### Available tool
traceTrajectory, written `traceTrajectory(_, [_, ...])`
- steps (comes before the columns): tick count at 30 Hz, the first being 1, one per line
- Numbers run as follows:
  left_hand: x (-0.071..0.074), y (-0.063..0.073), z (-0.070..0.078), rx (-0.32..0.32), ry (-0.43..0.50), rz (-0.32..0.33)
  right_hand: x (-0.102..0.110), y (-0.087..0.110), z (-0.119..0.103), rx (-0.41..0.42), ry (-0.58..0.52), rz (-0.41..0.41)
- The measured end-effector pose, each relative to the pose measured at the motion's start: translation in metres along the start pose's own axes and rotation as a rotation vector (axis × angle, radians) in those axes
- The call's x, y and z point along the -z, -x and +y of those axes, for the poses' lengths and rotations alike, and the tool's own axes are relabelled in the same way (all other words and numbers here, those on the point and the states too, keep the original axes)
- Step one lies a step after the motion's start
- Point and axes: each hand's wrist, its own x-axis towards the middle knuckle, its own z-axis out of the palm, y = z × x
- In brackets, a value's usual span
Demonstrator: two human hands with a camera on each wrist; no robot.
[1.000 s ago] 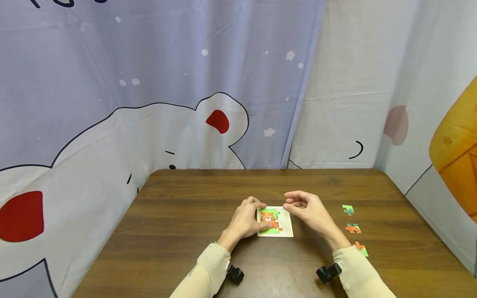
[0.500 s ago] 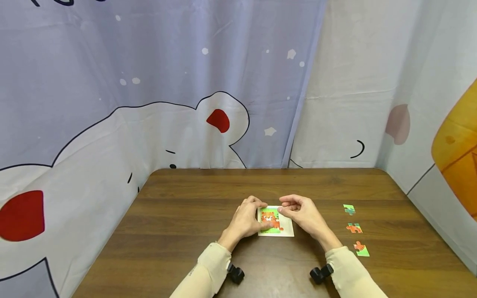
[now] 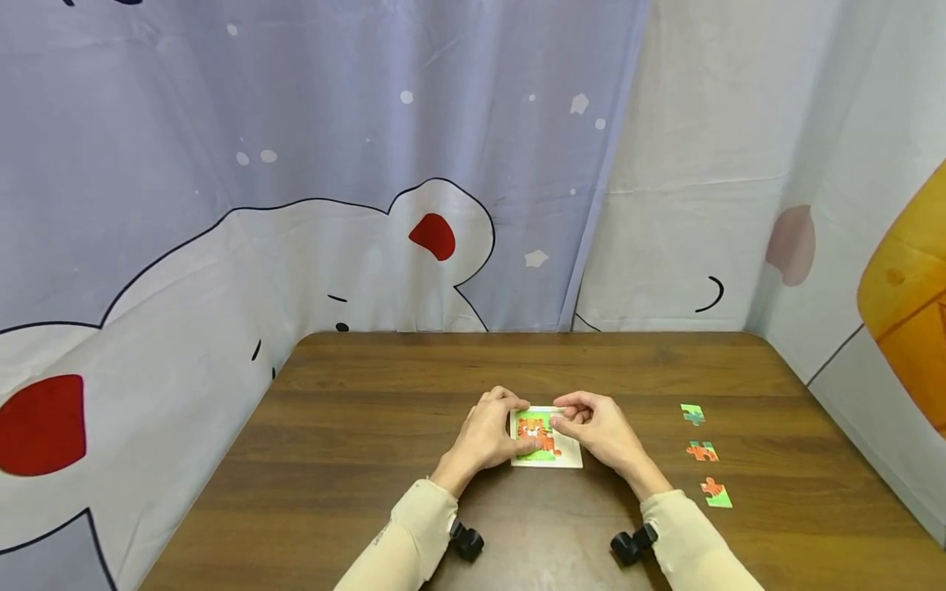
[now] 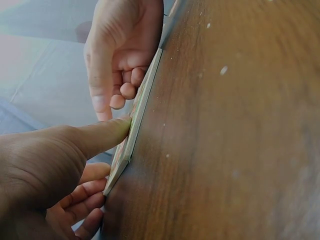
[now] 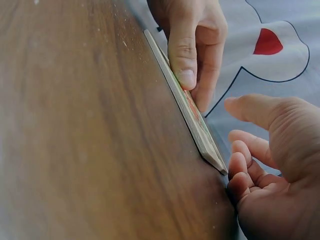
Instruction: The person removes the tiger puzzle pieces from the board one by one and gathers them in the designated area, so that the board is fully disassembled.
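A small square jigsaw puzzle tray (image 3: 569, 456) with a pale frame lies on the table, bearing an orange tiger picture on green. Its right-hand strip is bare wood. My left hand (image 3: 484, 431) holds the tray from the left, thumb on the picture and fingers at the far edge; the left wrist view shows that thumb (image 4: 107, 136) pressing the face. Over the tray's upper right is my right hand (image 3: 600, 428), thumb and forefinger apart. In the right wrist view its other fingers (image 5: 245, 162) curl loosely beside the tray's edge, with no piece visible in them.
Three loose jigsaw pieces lie in a column to the right: a green and teal one (image 3: 692, 414), an orange one with green (image 3: 702, 451) and an orange and green corner piece (image 3: 716, 493). A printed curtain (image 3: 355, 263) hangs behind the wooden table (image 3: 355, 460).
My right hand has moved left and slightly lower over the tray's upper right part. My left hand keeps its place on the tray.
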Motion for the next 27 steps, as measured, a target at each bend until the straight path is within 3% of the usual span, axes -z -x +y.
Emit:
traceTrajectory(14, [0.001,-0.0014,0.001,0.002,-0.029,-0.015,-0.0015,0.001,0.0034,0.026,0.182,0.024])
traceTrajectory(27, [-0.0003,-0.001,-0.001,-0.004,-0.042,-0.011,-0.0029,0.0002,0.0023,0.032,0.251,0.029])
